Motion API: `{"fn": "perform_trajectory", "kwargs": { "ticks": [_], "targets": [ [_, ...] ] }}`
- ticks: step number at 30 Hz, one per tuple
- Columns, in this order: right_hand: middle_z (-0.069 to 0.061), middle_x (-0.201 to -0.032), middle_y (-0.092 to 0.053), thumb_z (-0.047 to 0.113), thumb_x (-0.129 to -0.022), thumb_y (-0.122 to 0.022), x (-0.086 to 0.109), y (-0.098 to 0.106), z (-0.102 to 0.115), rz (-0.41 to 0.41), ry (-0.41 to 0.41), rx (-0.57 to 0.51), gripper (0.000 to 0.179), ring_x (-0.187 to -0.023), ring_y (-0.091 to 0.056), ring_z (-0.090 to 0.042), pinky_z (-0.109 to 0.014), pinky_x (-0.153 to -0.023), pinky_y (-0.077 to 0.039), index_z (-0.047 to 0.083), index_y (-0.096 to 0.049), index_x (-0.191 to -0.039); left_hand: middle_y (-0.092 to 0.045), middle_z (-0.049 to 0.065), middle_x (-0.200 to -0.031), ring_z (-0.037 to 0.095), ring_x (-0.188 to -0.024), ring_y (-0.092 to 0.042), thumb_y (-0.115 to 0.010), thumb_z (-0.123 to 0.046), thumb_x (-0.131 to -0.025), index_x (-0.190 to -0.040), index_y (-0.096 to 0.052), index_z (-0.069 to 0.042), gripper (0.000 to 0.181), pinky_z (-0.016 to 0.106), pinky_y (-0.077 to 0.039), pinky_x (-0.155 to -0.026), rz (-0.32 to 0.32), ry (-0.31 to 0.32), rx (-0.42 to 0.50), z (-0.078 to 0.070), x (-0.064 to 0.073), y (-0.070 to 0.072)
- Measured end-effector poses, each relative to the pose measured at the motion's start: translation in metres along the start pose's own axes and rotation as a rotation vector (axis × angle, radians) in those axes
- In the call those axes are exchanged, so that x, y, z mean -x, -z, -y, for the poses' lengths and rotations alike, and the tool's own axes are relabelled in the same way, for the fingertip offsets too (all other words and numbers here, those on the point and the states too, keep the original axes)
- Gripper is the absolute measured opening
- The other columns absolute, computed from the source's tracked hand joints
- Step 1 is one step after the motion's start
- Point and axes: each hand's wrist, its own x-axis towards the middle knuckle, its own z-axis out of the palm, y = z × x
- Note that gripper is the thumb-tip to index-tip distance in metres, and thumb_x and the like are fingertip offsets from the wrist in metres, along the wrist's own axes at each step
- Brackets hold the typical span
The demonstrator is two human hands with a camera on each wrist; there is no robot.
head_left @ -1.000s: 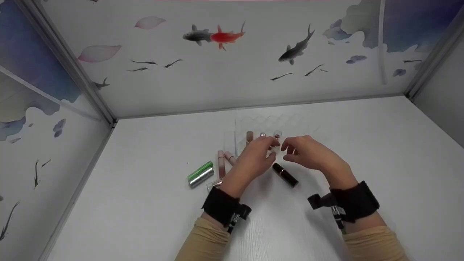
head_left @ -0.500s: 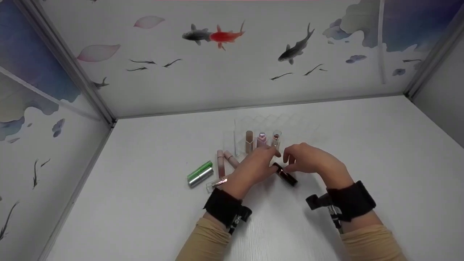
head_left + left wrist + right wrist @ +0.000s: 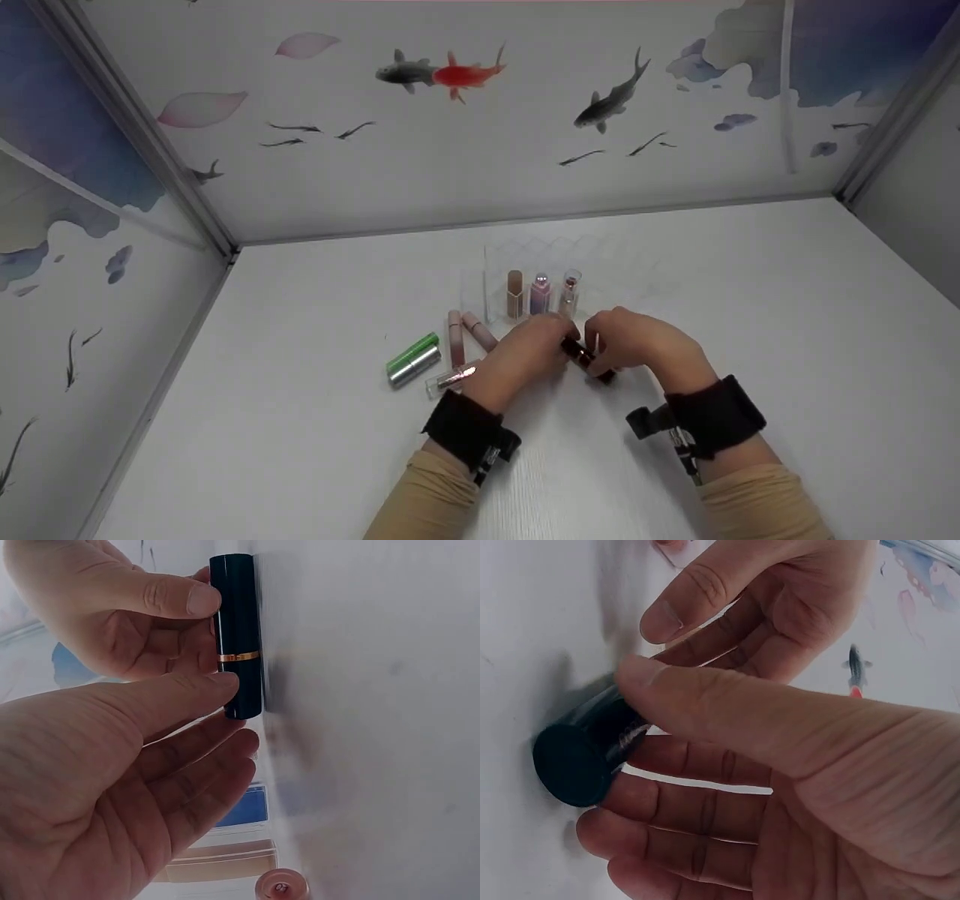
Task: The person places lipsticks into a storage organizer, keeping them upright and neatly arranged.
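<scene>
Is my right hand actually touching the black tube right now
Touching. The right wrist view shows your right hand pinching the black tube, thumb on one side and fingers against the other.

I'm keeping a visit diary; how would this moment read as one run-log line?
right fingers: pinch black tube | left fingers: at tube's other end, contact unclear | clear holder: three tubes upright

My head camera looks down across the worktop (image 3: pixel 285 450). Both my close wrist views share the black tube (image 3: pixel 236 630).
</scene>
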Motion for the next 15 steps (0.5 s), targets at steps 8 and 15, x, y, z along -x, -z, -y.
{"fn": "perform_trajectory", "kwargs": {
  "ticks": [8, 15],
  "targets": [
    [-0.003, -0.073, -0.063, 0.006, -0.073, -0.074, -0.0024, -0.0029, 0.0008, 0.000, -0.026, -0.005, 0.014, -0.063, -0.056, -0.013, -0.026, -0.057, -0.044, 0.006, -0.066, -0.085, -0.064, 0.001, -0.093, 0.010, -0.081, -0.054, -0.063, -0.003, -0.082, -0.094, -0.065, -0.010, 0.013, 0.023, -0.047, -0.074, 0.006, 0.039, -0.003, -0.0015, 0.0019, -0.0017],
    [-0.001, -0.072, -0.062, 0.005, -0.079, -0.071, -0.0020, -0.0003, -0.0021, -0.102, 0.097, 0.003, 0.007, -0.064, -0.052, -0.013, -0.025, -0.057, -0.043, 0.006, -0.067, -0.085, -0.066, 0.003, -0.094, 0.013, -0.083, -0.058, -0.060, -0.002, -0.085, -0.095, -0.062, -0.010, 0.013, 0.026, -0.048, -0.074, -0.059, 0.046, 0.021, -0.0001, -0.0003, -0.0013]
  ]
}}
